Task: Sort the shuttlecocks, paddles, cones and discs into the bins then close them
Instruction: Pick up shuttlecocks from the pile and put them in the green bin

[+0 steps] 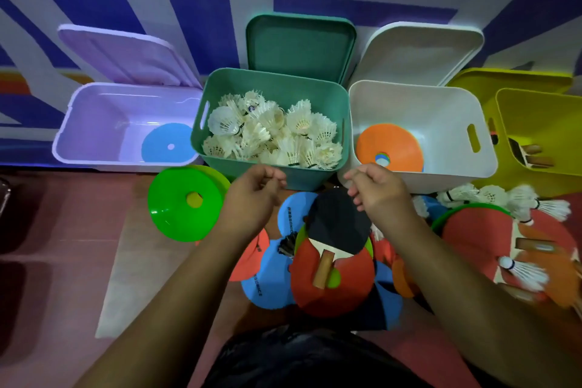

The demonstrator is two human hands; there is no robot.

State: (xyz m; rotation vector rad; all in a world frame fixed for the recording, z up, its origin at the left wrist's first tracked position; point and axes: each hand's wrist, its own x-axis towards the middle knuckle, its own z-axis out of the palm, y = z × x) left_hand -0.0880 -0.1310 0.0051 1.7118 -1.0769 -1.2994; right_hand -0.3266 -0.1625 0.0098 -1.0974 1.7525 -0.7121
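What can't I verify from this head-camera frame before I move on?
Head view only:
- Yellow bin: cut off by the right edge; contents mostly hidden by its wall.
- Shuttlecock at lower right: motion-blurred.
- Left hand and right hand: curled fingers hide whether they pinch anything.
- Blue disc: partly behind the green bin.

Dim, bluish indoor light, wide-angle bending at edges (motion blur on right-hand shuttlecocks [522, 271]), soft shadows.

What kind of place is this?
Probably a sports hall or games room: a green plastic bin holds white feather shuttlecocks, a black-faced wooden table tennis paddle lies among flat coloured discs, and the wall has blue and white stripes.
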